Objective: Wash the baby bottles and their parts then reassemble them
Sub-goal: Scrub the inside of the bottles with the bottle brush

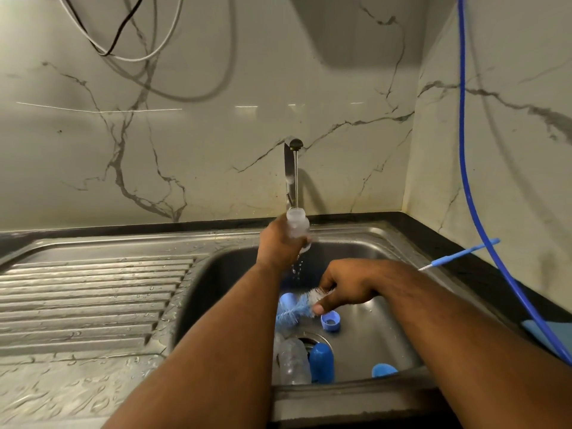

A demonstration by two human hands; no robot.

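Bottle point(297, 225) — in left hand point(279, 246)

You had in your sink point(387, 233):
- Clear bottles, two: a raised bottle point(297, 226) at the back edge, a lying bottle point(292, 360) by the front edge.
- Blue bottle parts, four: a tall cap point(322, 362), a ring point(330, 322), a front dome point(383, 370), a middle dome point(287, 300).
- Brushes, two: a bristle brush point(297, 309) over the basin, a thin brush point(458, 255) on the right rim.
- Tap point(291, 168), one.
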